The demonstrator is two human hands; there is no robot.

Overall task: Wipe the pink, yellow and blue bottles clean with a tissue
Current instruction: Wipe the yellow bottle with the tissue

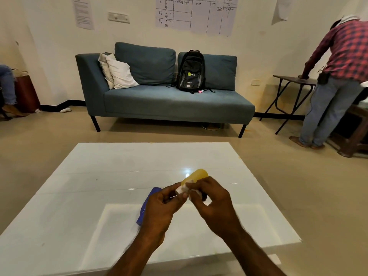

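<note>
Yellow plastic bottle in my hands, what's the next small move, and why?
Probably slide the crumpled white tissue up along the yellow plastic bottle: the left hand pinches the tissue low down, the right hand grips the bottle, and the far end sticks out uncovered.

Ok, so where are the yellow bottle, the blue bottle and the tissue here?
yellow bottle (197,176): head view, on its rounded far end.
blue bottle (143,210): head view, on its uncovered side.
tissue (182,189): head view, on its white bunched part.
</note>
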